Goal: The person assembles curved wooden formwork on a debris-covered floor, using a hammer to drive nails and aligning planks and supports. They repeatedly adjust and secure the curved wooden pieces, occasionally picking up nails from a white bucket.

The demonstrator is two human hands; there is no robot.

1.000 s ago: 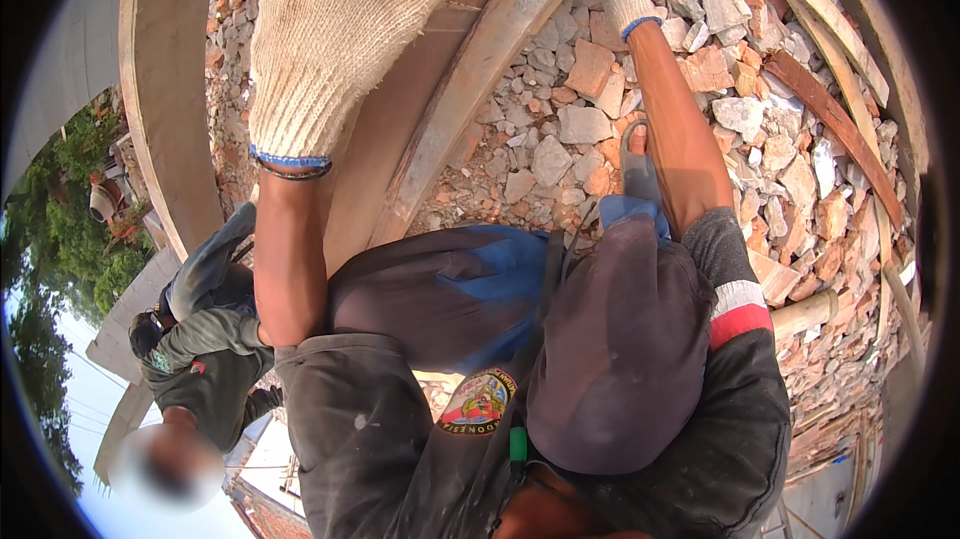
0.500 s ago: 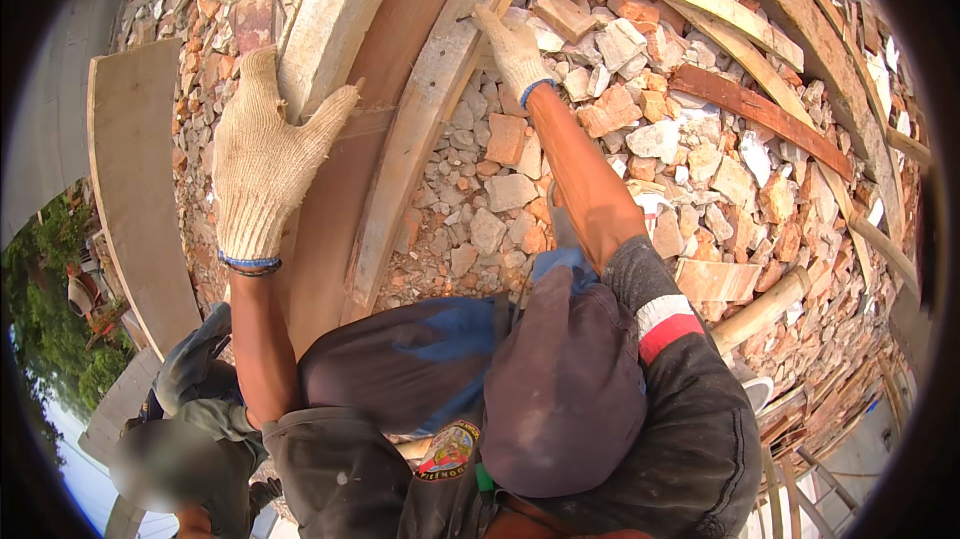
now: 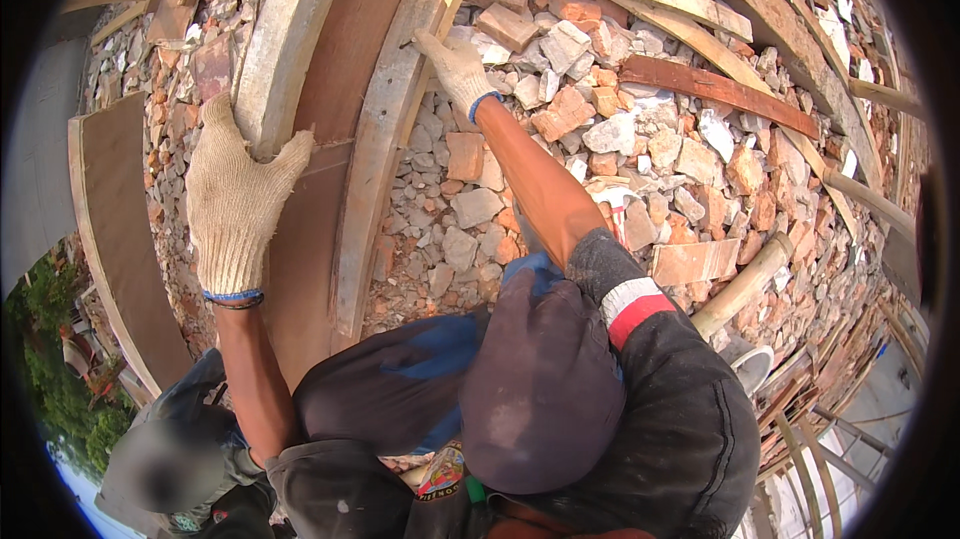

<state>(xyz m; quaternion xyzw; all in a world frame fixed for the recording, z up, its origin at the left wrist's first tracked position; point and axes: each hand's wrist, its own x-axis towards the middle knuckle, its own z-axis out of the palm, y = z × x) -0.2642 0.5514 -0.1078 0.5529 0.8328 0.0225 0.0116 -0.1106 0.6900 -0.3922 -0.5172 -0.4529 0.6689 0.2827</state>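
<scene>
My left hand (image 3: 240,209), in a cream knitted glove with a blue cuff, is closed around the near end of a thick pale wooden beam (image 3: 290,39). Its thumb lies on the right side of the beam, and most fingers are hidden. My right hand (image 3: 458,74), gloved alike, grips the right edge of a narrower wooden beam (image 3: 375,154); its thumb rests on top beside a small dark nail, its other fingers out of sight. A long brown board (image 3: 300,259) runs between the two beams.
Broken bricks and rubble (image 3: 480,209) cover the ground. Loose planks, including a reddish one (image 3: 715,94), lie to the right, with a round pole (image 3: 745,284) nearer me. Another board (image 3: 130,229) stands at left. A person (image 3: 185,469) is close at lower left.
The view has shifted, so beams and rubble appear farther left. Both hands keep about the same places on the wood.
</scene>
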